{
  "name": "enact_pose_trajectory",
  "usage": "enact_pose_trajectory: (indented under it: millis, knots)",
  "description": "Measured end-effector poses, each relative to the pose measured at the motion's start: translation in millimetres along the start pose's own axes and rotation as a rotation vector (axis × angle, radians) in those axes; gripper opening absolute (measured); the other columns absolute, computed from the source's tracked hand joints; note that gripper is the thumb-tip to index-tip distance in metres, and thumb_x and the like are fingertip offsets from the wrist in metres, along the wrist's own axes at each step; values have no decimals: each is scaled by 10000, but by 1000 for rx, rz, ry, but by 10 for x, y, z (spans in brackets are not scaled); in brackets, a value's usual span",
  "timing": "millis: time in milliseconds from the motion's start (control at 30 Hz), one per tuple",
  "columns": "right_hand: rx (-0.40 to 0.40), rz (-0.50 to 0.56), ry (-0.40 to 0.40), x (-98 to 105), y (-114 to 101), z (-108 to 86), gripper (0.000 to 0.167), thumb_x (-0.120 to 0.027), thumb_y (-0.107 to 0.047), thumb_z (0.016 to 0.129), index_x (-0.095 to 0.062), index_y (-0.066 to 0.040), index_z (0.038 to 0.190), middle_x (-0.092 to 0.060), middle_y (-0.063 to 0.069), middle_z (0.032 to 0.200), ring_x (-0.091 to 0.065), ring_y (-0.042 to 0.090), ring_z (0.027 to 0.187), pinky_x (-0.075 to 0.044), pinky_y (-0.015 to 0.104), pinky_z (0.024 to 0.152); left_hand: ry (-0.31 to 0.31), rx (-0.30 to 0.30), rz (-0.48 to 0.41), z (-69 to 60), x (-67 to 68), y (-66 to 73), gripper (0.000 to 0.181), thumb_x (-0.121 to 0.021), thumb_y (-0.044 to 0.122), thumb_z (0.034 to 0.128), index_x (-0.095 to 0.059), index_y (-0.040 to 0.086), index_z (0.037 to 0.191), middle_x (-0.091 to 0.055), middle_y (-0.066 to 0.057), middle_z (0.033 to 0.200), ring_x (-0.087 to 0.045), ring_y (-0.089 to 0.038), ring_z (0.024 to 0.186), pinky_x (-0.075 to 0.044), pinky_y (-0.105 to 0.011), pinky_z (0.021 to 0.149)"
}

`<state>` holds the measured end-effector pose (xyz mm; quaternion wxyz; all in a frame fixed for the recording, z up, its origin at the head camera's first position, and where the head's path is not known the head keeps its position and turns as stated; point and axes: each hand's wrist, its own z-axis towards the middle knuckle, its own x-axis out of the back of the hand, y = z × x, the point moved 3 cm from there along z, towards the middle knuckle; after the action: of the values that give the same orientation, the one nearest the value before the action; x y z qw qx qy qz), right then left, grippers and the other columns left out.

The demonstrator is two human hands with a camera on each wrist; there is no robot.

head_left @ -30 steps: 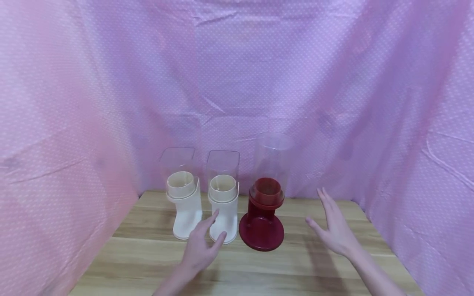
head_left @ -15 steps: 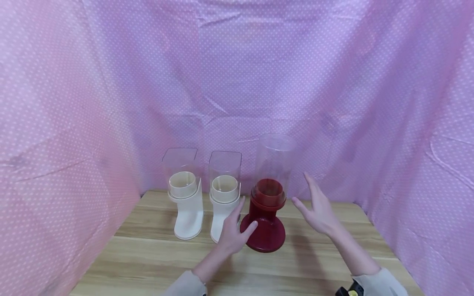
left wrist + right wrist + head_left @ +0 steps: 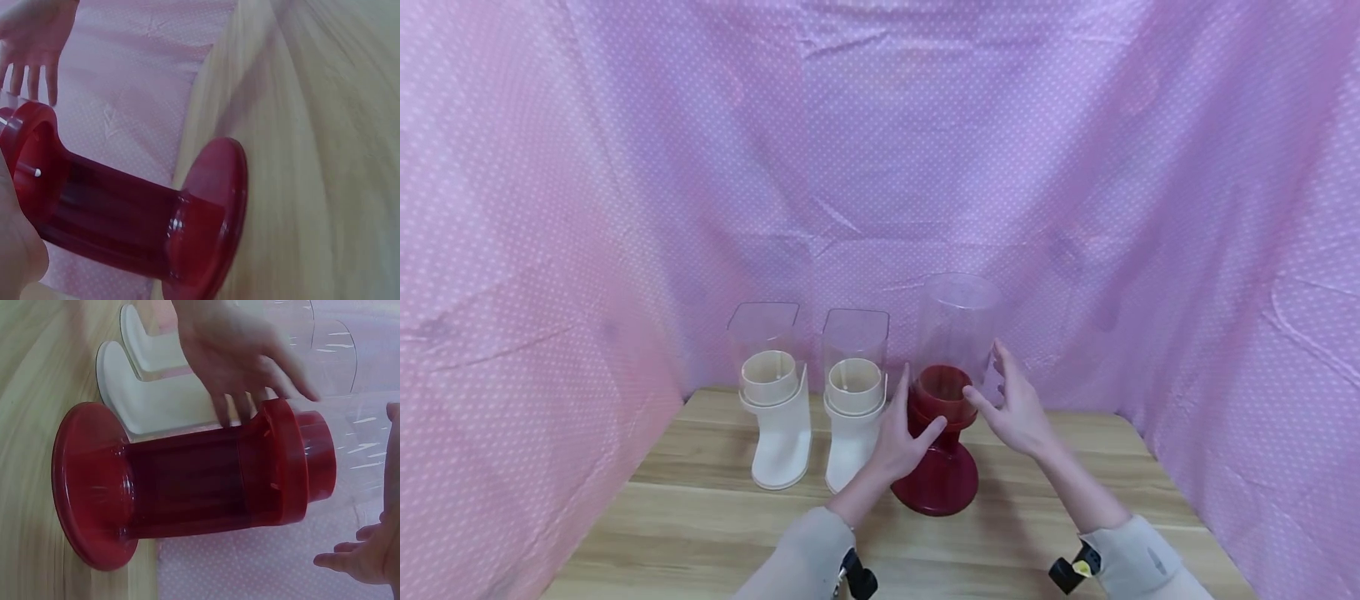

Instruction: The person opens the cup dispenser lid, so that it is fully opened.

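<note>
A red stand (image 3: pixel 942 482) with a round foot and collar stands upright in the head view, a tall clear cylinder (image 3: pixel 958 325) rising above it. My left hand (image 3: pixel 895 442) is at the left side of the collar, fingers extended and thumb spread. On the right, my right hand (image 3: pixel 1018 417) is beside the clear cylinder with fingers spread. In the right wrist view, my left hand (image 3: pixel 234 353) reaches along the red collar (image 3: pixel 287 465), and whether it touches is unclear. The left wrist view shows my right hand (image 3: pixel 37 31) beyond the stand, fingers straight.
Left of the red stand are two white stands, the nearer one (image 3: pixel 850 446) partly behind my left hand and the farther one (image 3: pixel 781 450). Each bears a clear squarish container. They all stand on a wooden table (image 3: pixel 700 517), with pink dotted cloth (image 3: pixel 880 150) hanging around it.
My left hand has moved right, from in front of the nearer white stand to the red collar. My right hand has moved left toward the clear cylinder. The stands stay in place.
</note>
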<state>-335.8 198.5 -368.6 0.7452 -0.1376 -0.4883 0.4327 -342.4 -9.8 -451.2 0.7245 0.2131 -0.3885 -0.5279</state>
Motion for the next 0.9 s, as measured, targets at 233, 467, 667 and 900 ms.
enact_pose_trajectory:
  millis: [233,467,667,900]
  knots:
    - [-54,146,-42,-135,12,28,860,-734,-293,1009,-219,-45,1652,-425,327,1623,-525,523,1428,-509,595,1131,26,-36,-27,80,-19,38,920,-718,345,979,-210,72,1696,-362,-157,1722,-391,-312,1581,-357,-545,1287]
    - [13,223,-35,-114,-20,25,795,-713,-165,1020,-251,-55,1657,-475,322,1583,-567,525,1384,-500,609,1139,38,-24,8,77,-2,113,926,-781,340,964,-263,82,1686,-409,-153,1699,-440,-307,1554,-398,-526,1266]
    - [52,234,-34,-19,-49,-19,794,-702,-132,1024,-244,-77,1671,-486,297,1585,-584,496,1380,-510,584,1128,61,-39,9,56,29,276,957,-839,343,926,-309,57,1670,-445,-158,1676,-486,-300,1523,-450,-483,1228]
    - [108,232,-37,112,-135,-155,794,-705,-80,1011,-259,-100,1668,-503,295,1570,-598,512,1352,-520,582,1092,29,-67,-92,-28,92,447,991,-904,290,869,-349,22,1646,-475,-170,1649,-551,-286,1465,-532,-439,1135]
